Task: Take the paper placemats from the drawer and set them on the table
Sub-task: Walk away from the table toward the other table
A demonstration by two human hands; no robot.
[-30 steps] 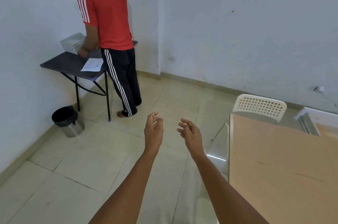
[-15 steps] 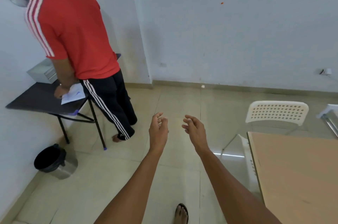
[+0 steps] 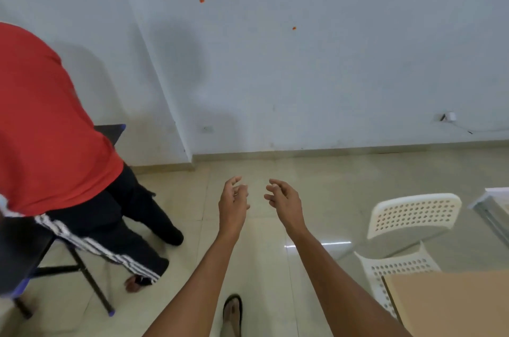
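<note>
My left hand (image 3: 233, 200) and my right hand (image 3: 283, 197) are held out in front of me over the tiled floor, a hand's width apart. Both are empty, with the fingers loosely curled and spread. A corner of the light wooden table (image 3: 451, 303) shows at the bottom right. No paper placemats and no drawer can be seen.
A person in a red shirt and black striped trousers (image 3: 52, 130) stands close on the left at a black folding table (image 3: 24, 248). A white perforated plastic chair (image 3: 410, 215) is tucked against the wooden table. The white wall is just ahead. My sandalled foot (image 3: 232, 314) is below.
The view has moved forward and swung to the right. The person in red now fills the left edge, the bin has left the view, and the wall is nearer. My hands stay empty.
</note>
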